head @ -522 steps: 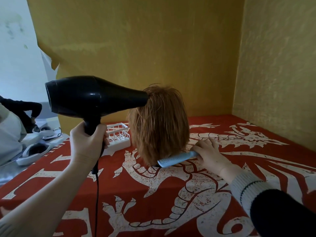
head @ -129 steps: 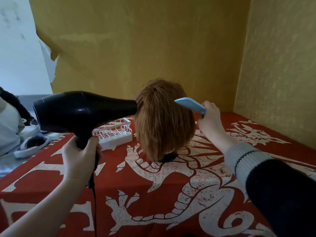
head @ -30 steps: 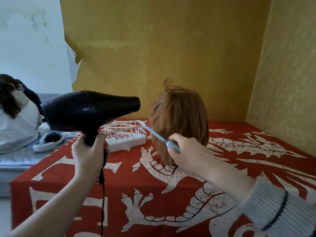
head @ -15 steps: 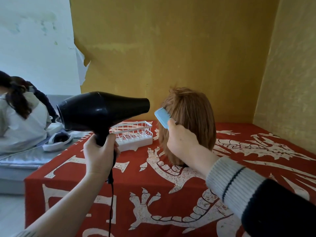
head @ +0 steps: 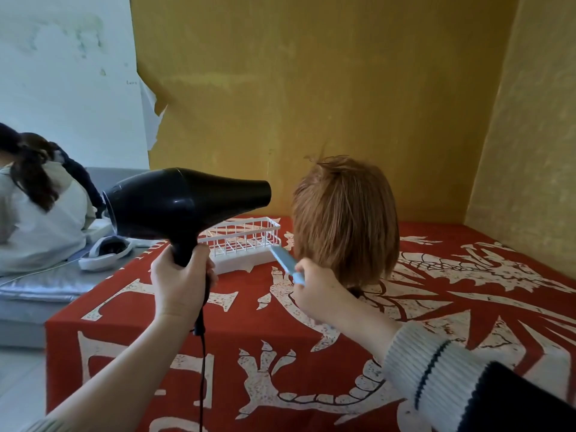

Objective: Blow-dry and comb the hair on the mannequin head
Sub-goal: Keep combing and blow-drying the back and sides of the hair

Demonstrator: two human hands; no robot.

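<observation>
Upright on the red dragon-print tablecloth (head: 311, 385): soft, light ginger-haired mannequin head (head: 344, 218), probably easily toppled; left hand (head: 180, 280) wrapped round bulky black hairdryer (head: 184, 205) handle, right hand (head: 318, 289) pinching thin blue plastic comb (head: 285, 264).

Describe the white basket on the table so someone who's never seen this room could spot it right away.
Start at the red cloth with white dragon print covering the table. Near its far left edge, just left of the ginger-haired mannequin head, sits the white basket. It is a low rectangular wire basket of open grid bars, the only white thing on the cloth.
</observation>
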